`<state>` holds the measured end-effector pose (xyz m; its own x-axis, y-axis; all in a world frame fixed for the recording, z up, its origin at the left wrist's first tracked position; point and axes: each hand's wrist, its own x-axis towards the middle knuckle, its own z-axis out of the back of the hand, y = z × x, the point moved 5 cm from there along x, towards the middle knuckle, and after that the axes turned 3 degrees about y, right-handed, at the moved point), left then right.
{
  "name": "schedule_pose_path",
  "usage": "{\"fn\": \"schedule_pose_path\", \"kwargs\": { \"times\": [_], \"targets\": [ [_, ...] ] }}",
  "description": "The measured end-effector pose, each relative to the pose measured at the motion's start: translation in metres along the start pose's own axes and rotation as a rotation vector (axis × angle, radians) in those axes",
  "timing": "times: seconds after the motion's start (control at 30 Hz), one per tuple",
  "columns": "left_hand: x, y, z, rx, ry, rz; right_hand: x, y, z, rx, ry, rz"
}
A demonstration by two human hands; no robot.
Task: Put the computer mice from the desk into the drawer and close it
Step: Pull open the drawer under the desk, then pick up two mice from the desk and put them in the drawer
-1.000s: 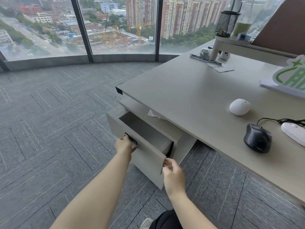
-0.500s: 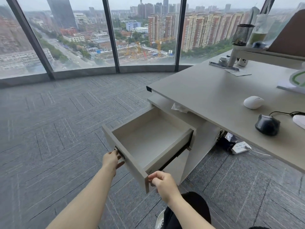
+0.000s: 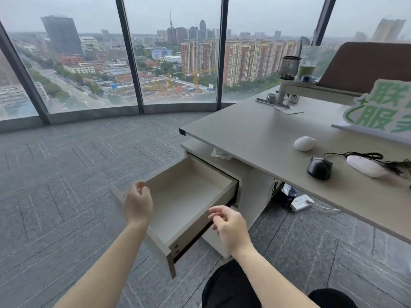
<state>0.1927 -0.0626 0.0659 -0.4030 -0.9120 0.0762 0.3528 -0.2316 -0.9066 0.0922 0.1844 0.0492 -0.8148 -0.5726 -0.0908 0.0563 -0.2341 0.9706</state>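
Note:
The beige drawer (image 3: 195, 174) stands pulled far out from under the desk (image 3: 255, 132), and its inside is bare. My left hand (image 3: 138, 203) hovers over the drawer's front edge, fingers loosely curled, holding nothing. My right hand (image 3: 229, 225) floats above the drawer's near corner, fingers apart and empty. Three mice lie on the desk to the right: a round white mouse (image 3: 305, 143), a dark grey mouse (image 3: 319, 167) and a long white mouse (image 3: 364, 166) with a black cable.
A green-and-white sign (image 3: 378, 110) leans at the desk's right. A raised shelf (image 3: 311, 88) at the back carries a mesh cup and a green jar. A crumpled tissue (image 3: 220, 154) lies on the cabinet top. A power strip (image 3: 301, 202) sits on the carpet under the desk.
The drawer went from slightly open to fully pulled out. Both hands have let go of its front and lifted above it. The view has tilted up and drawn back.

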Motion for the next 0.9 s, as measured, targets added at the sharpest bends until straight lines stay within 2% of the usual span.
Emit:
{"fn": "schedule_pose_path", "kwargs": {
  "times": [0.17,0.3,0.37,0.53,0.6,0.7,0.77,0.9],
  "targets": [
    [-0.032,-0.117,-0.108,-0.107,0.298,-0.254,0.022,0.049,0.152,-0.174,-0.540,0.179],
    [-0.060,-0.189,-0.212,-0.087,0.576,-0.343,0.035,0.055,0.251,-0.449,-0.798,0.138],
    [-0.071,-0.221,-0.260,-0.028,0.692,-0.403,0.048,0.050,0.280,-0.592,-0.751,0.037],
    [-0.083,-0.269,-0.361,0.123,0.853,-0.529,0.085,0.027,0.301,-0.850,-0.462,-0.183],
    [-0.082,-0.277,-0.394,0.224,0.897,-0.591,0.096,0.022,0.304,-0.875,-0.436,-0.179],
    [-0.078,-0.278,-0.433,0.401,0.957,-0.623,0.106,0.018,0.318,-0.859,-0.485,-0.128],
    [-0.076,-0.278,-0.446,0.476,0.897,-0.638,0.110,0.013,0.327,-0.852,-0.516,-0.123],
    [-0.079,-0.282,-0.447,0.462,0.655,-0.705,0.112,0.003,0.332,-0.856,-0.556,-0.108]
  ]
}}
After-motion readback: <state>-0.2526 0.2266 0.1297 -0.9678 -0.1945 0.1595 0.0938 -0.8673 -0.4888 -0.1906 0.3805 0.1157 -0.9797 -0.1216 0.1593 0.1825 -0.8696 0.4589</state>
